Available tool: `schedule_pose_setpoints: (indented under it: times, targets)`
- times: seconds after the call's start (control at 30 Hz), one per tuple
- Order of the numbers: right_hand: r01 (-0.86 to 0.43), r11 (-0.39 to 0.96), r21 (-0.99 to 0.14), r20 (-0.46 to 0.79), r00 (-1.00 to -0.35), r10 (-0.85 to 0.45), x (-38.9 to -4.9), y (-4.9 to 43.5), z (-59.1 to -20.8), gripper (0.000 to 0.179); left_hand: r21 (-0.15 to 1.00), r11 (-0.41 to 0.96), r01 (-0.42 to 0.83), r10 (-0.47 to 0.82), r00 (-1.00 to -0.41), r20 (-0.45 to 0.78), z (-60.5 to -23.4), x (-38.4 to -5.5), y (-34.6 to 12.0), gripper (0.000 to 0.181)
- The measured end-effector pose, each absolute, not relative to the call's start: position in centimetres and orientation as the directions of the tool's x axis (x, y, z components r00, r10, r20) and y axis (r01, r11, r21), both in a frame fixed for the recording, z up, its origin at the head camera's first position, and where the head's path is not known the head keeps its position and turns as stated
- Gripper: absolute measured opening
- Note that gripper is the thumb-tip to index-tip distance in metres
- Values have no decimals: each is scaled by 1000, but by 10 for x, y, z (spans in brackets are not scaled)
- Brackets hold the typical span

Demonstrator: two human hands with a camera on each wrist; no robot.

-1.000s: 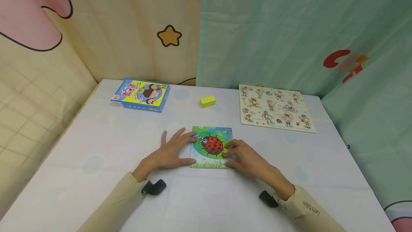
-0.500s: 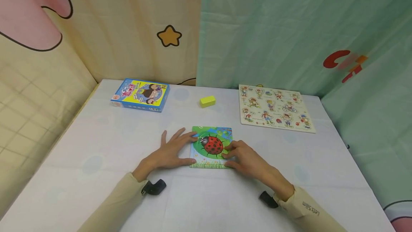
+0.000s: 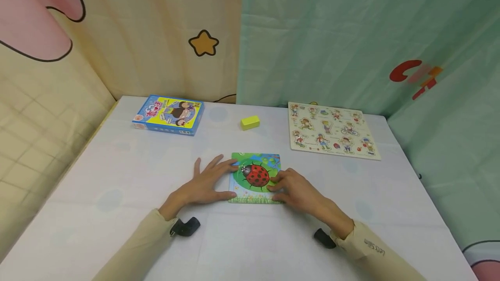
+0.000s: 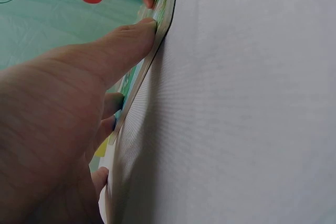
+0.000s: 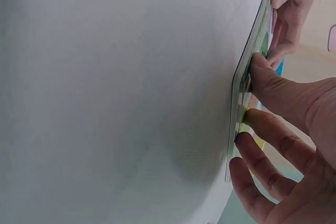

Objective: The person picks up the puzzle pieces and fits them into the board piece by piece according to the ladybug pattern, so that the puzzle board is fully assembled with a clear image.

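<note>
A square ladybug jigsaw puzzle (image 3: 255,175) lies flat on the white table, between both hands. My left hand (image 3: 207,185) has its fingers spread along the puzzle's left side; the left wrist view shows the thumb (image 4: 139,38) on the near corner of the board. My right hand (image 3: 295,190) presses fingertips and thumb onto the right part of the picture, beside the ladybug. In the right wrist view its fingers (image 5: 273,129) are gently bent and spaced apart, their tips on the board's surface. The hand covers the lower right corner of the puzzle.
A blue and yellow box (image 3: 169,115) lies at the back left of the table. Behind the puzzle is a small yellow block (image 3: 250,122). A pale board with cartoon children (image 3: 333,131) lies at the back right. Curtains (image 3: 312,34) hang behind the table.
The right hand's index finger has drawn in from the puzzle's right edge to beside the ladybug. The left hand stays in place. The head view has shifted very slightly.
</note>
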State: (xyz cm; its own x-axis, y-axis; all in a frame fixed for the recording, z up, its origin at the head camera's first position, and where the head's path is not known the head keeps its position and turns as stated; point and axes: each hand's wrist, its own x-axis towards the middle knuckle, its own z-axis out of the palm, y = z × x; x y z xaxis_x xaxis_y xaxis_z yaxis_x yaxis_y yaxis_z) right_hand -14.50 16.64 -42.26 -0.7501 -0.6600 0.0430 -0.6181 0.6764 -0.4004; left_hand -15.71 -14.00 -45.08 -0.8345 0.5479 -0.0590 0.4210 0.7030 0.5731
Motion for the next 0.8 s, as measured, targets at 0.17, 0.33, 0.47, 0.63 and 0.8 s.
schedule_pose_setpoints:
  times: [0.17,0.33,0.47,0.63,0.8]
  targets:
    - [-613,680,-403,18,-748,-664,-145,166,-423,32,574,698,427,553,-832,-53,-451,-157,-141,70]
    - [-587,679,-441,-4,-755,-656,-145,169,-424,30,582,690,431,556,-830,-44,-452,-157,-138,69]
    - [-567,657,-498,10,-761,-649,-143,174,-427,26,585,688,429,560,-827,-52,-451,-156,-137,70]
    - [-551,627,-551,17,-758,-652,-141,175,-428,26,584,691,426,557,-829,-56,-449,-155,-138,69]
    - [-522,618,-587,-3,-763,-647,-142,179,-425,36,583,687,433,563,-825,-50,-447,-153,-139,71]
